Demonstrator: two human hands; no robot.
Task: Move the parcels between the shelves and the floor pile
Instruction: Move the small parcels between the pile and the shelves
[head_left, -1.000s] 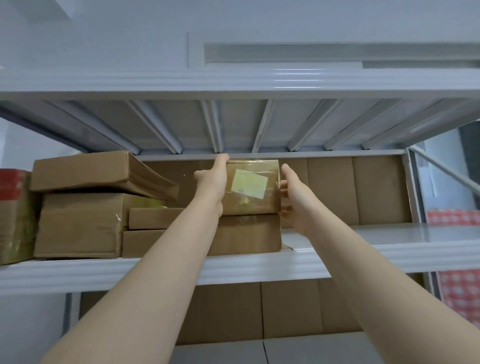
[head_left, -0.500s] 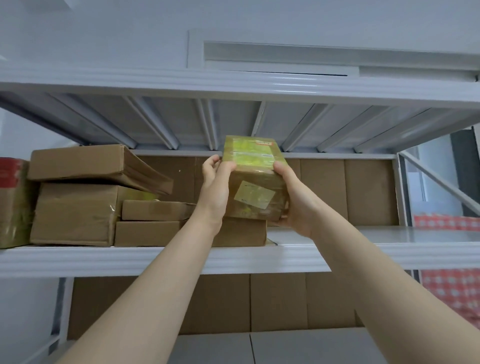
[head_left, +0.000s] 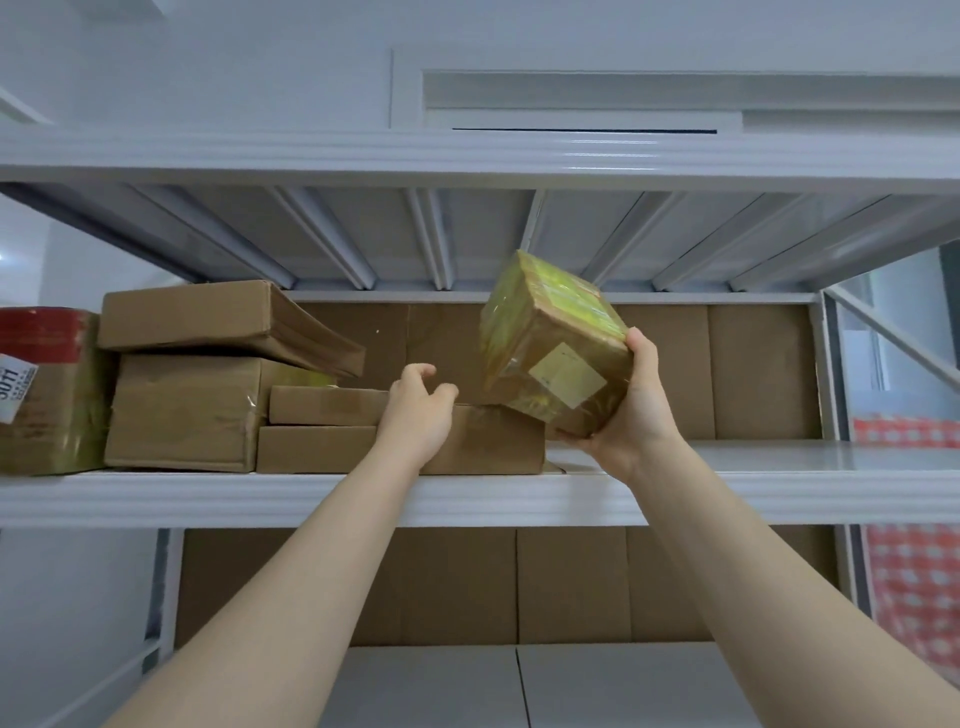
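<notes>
- Currently aloft: taped parcel (head_left: 550, 348), tilted onto a corner, clear of the shelf (head_left: 467, 499) board, carried by the right hand (head_left: 631, 415) alone, with the palm cupped under the low right edge and the thumb hooked over the upper right edge.
- Just left of that grip: left hand (head_left: 421, 410), fingers loosely curled around nothing, over the long flat box (head_left: 498, 441); contact with it impossible to judge.
- Probably the main risk: a one-handed hold on glossy tape, with most of the bulk leaning left, away from the palm. Liable to roll or slip out and drop past the shelf lip.
- Also possible: the low corner clipping the long flat box directly below the grip and nudging it.
- Farther left of the grip: small flat box (head_left: 322, 405), large box (head_left: 182, 410), slanted top box (head_left: 208, 317), red-taped parcel (head_left: 41, 389).
- Counted: six parcels, one held and five lying on the shelf; two hands.
</notes>
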